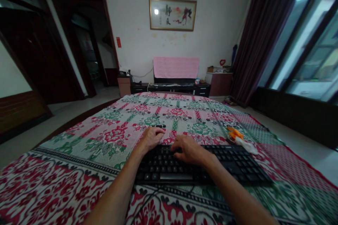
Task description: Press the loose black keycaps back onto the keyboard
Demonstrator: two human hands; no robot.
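Resting on the keyboard [237, 163], the left hand [151, 137] and right hand [188, 149] are kept apart, clasping nothing. Being judged rigid and light, it is best gripped at both ends.

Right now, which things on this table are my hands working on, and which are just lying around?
In use: black keyboard; left hand at its far left edge; right hand on its keys.
Lying about: orange item and white crumpled scrap beside the keyboard's far right corner; floral cloth underneath.

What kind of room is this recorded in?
Likely a home living room: a framed calligraphy picture, a low cabinet with a pink cloth over what looks like a TV, and long curtains beside big windows.
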